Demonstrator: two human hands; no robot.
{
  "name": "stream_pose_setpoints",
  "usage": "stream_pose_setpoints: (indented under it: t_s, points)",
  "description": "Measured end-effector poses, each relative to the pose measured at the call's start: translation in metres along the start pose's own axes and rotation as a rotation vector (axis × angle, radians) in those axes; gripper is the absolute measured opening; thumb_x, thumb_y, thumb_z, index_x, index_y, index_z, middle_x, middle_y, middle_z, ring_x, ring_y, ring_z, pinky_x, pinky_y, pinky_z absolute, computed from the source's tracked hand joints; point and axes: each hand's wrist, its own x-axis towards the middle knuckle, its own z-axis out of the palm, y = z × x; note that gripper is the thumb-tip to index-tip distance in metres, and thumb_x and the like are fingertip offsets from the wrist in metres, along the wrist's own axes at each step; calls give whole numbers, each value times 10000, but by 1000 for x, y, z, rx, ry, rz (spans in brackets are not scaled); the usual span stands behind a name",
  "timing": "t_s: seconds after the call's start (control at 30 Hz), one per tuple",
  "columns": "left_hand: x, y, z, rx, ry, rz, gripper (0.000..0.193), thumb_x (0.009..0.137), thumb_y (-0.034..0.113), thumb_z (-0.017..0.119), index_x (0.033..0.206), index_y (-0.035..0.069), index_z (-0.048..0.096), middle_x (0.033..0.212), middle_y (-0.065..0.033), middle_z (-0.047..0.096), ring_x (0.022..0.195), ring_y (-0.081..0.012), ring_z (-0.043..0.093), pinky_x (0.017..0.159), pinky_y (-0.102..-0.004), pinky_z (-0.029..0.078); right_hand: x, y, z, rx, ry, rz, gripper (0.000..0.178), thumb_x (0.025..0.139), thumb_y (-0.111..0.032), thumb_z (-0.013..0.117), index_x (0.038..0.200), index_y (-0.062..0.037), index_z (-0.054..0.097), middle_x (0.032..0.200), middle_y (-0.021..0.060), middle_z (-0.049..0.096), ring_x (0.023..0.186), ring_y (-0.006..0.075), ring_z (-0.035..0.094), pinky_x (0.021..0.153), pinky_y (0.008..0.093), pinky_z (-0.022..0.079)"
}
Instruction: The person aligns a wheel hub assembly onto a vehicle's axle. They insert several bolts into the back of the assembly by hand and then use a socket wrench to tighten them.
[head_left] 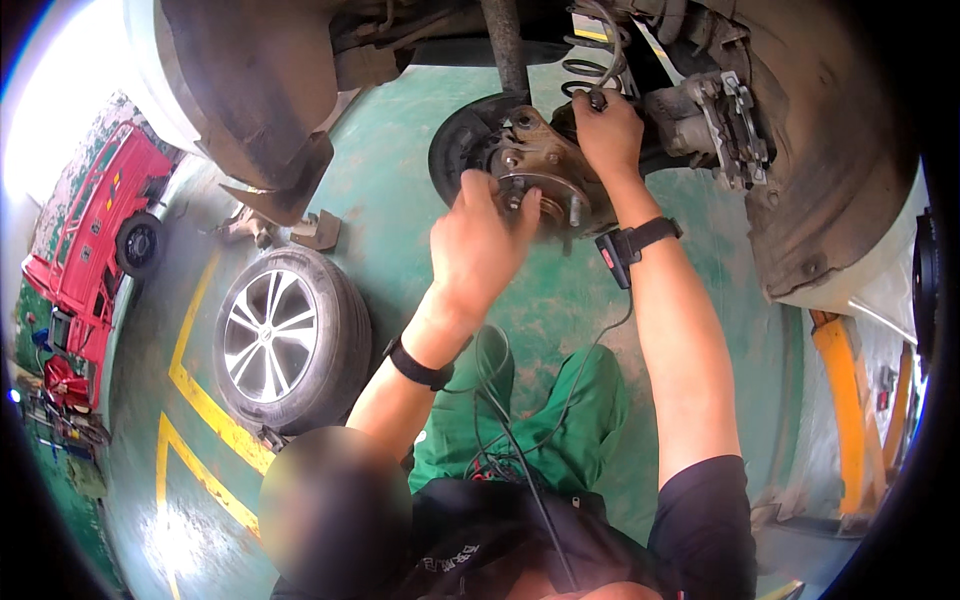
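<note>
A rusty wheel hub (543, 160) with protruding studs sits in front of a black round backing plate (452, 150). My left hand (478, 243) is at the near edge of the hub, its fingers curled and its thumb by a stud. Behind and to the right of the hub, my right hand (610, 132) is closed below a coil spring (590, 72). A small dark end shows at its fingers; what it grips is mostly hidden. A metal brake caliper (738, 130) is right of that hand, apart from it.
A wheel with tyre (268, 335) lies on the green floor to the left, near metal parts (318, 230). The car's wheel arch lining (835, 150) curves around the right. A yellow lift post (842, 410) stands at right. Cables (520, 455) hang across my lap. A red vehicle (90, 240) is far left.
</note>
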Motion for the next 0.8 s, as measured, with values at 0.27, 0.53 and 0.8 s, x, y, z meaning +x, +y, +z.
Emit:
stream_pose_setpoints:
  t_s: [0.27, 0.53, 0.8]
  points:
    - [-10, 7, 6, 36, -88, 27, 326, 925, 261, 604, 970, 15, 395, 702, -221, 624, 589, -428, 618, 500, -500, 490, 0, -1, 1, -31, 5, 0, 321, 860, -300, 641, 807, 16, 637, 800, 229, 667, 830, 430, 645, 742, 473, 511]
    - [10, -7, 10, 36, 95, 105, 226, 928, 246, 598, 916, 47, 492, 653, -146, 614, 538, -368, 611, 468, -439, 496, 0, -1, 4, -45, -16, 26, 324, 836, -323, 652, 908, -8, 684, 868, 229, 676, 863, 412, 653, 763, 442, 522]
    - [-12, -6, 17, -64, -8, 101, 360, 894, 172, 657, 1142, 37, 434, 712, -172, 650, 609, -370, 653, 506, -416, 499, -1, -2, 1, 4, -13, 18, 336, 837, -316, 636, 928, 3, 687, 868, 234, 677, 856, 414, 652, 771, 429, 523]
